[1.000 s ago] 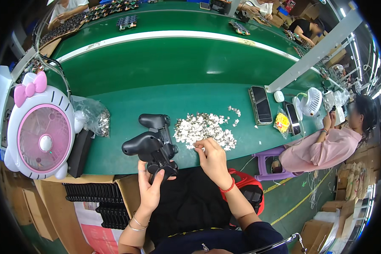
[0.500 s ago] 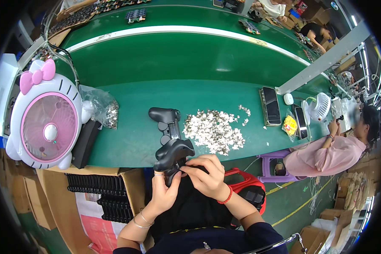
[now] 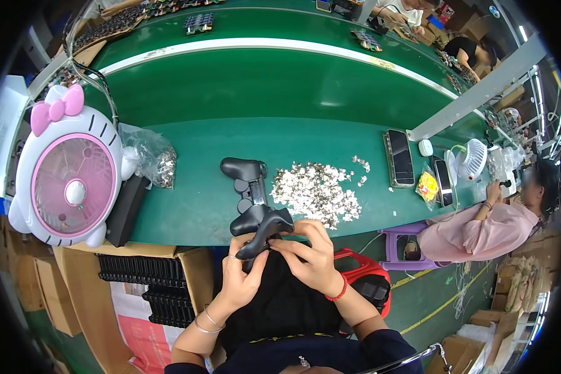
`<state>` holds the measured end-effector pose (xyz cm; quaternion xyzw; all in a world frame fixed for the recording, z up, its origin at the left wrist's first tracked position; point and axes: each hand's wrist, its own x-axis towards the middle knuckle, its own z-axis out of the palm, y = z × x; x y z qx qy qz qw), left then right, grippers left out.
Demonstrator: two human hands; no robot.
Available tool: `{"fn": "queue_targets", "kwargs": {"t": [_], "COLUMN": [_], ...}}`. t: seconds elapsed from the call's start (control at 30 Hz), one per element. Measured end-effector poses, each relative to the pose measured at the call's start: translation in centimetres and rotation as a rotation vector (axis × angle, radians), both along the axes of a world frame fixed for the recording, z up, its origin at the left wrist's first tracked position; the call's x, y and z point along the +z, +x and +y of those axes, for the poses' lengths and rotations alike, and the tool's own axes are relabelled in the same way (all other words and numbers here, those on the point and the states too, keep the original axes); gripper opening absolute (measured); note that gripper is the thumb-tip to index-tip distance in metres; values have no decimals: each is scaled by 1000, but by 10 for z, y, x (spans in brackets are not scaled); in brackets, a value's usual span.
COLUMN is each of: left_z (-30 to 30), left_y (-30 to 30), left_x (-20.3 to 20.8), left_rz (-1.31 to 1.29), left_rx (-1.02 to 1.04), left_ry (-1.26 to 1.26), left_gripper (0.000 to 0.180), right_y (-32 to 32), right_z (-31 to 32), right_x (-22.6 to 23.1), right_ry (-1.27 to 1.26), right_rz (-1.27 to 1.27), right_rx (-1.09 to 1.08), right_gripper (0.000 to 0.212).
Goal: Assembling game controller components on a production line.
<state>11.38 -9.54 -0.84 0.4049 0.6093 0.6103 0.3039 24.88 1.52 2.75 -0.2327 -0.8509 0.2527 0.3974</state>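
- Right now, in the head view, the left hand is gripping a black game controller from below, fingers wrapping its lower handle, just off the near edge of the green table.
- At 3 o'clock of the controller, the right hand is pressing its fingertips against the controller's underside; whether it is pinching a small part there, I cannot tell.
- A second black controller is lying on the table at 12 o'clock of the held one, touching or nearly touching it.
- A heap of small silver metal parts is spreading at 1 o'clock of the hands, just beside both controllers.
- A pink and white desk fan is standing at 9 o'clock, with a clear bag of metal bits beside it.
- Two phones are lying at 2 o'clock, near a small white fan.
- Another person in pink is sitting at 3 o'clock, well apart.
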Motion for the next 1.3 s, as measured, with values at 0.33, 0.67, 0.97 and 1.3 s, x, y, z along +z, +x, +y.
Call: {"fn": "queue_targets", "kwargs": {"t": [0.33,0.67,0.97,1.3], "left_z": [1,0,5,5], "left_y": [3,4,-9,-12], "left_x": [-2,2,14,12], "left_rz": [-96,-114,-143,-102], "left_rx": [-14,-4,-211,-236], "left_ry": [36,35,22,59], "left_gripper": [32,37,52,53], "right_y": [1,3,13,12], "right_z": [2,-7,-2,-8], "right_x": [2,-11,-13,-18], "right_ry": [-14,293,285,236], "right_rz": [-9,-15,-68,30], "right_rx": [16,-110,36,-8], "right_gripper": [27,38,32,22]}}
